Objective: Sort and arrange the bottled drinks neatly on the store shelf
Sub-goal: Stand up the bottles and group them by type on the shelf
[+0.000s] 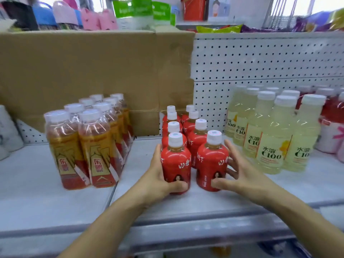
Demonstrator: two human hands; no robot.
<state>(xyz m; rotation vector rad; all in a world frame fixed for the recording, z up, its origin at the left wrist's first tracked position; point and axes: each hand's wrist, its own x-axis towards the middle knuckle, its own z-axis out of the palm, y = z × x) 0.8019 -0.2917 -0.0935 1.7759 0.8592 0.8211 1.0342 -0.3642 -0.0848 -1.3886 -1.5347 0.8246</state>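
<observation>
A white metal store shelf (37,183) fills the lower view, with a seam between its boards just left of centre. Behind it rises a white perforated back panel (260,62). At 11 o'clock a large brown cardboard box (83,67) stands against that panel. At 9 o'clock sits a shrink-wrapped pack of amber bottles with gold-and-red labels (87,142).

In the middle, two rows of white-capped red-labelled bottles (197,140) run back toward 12 o'clock. The left hand (158,175) grips the front red bottle of the left row (176,164), thumb across its lower front. The right hand (240,174) holds the front red bottle of the right row (211,162), thumb on its lower front and fingers spread round its right side. Both bottles stand upright near the shelf's front edge, just apart.

At 3 o'clock stand pale yellow white-capped bottles (270,138), with red and pink bottles (333,116) beyond them at the frame edge. Along 12 o'clock an upper level carries pink paper bags (96,20) and green-and-white packs (137,12), all blurred.
</observation>
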